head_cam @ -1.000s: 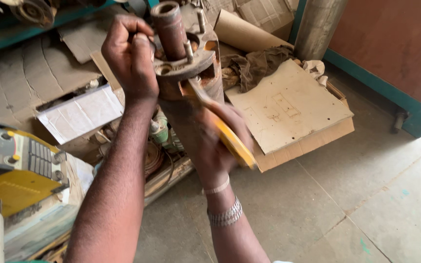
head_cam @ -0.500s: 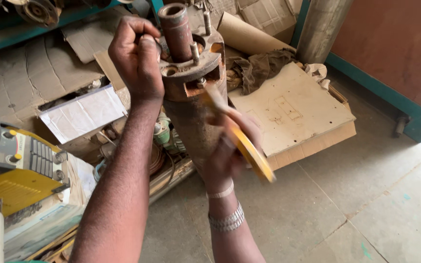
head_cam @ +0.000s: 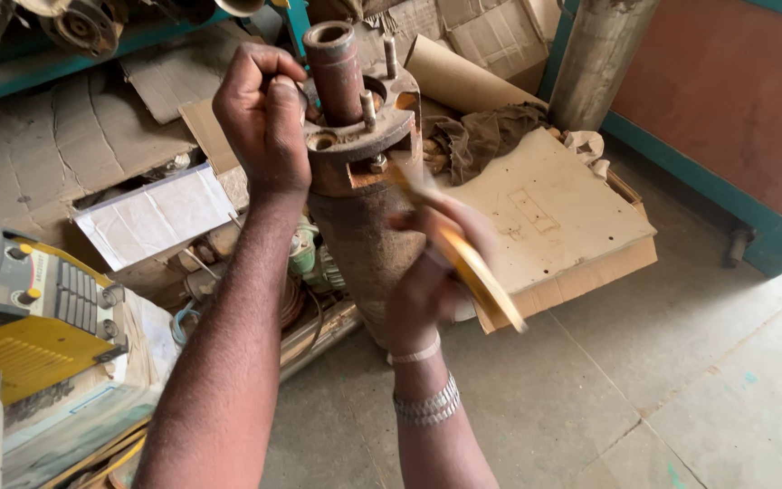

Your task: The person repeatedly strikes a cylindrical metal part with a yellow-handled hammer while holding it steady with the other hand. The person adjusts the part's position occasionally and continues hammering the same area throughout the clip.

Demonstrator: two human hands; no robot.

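Right hand [head_cam: 432, 263] grip closed on yellow-handled tool [head_cam: 477, 272] beside rusty flange [head_cam: 359, 145]

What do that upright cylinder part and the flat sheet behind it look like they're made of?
Cylinder part: probably cast iron or steel, bare and unpainted, with a rough brown rusty surface; studs stand on its flange.
Flat sheet: looks like cardboard, matte tan, with a layered edge.

The right hand [head_cam: 436, 263] and its yellow-handled tool [head_cam: 477, 272] blur with motion – the tool's tip is unreadable – and the left hand [head_cam: 264, 118] hides the rusty flange's [head_cam: 364, 136] near edge
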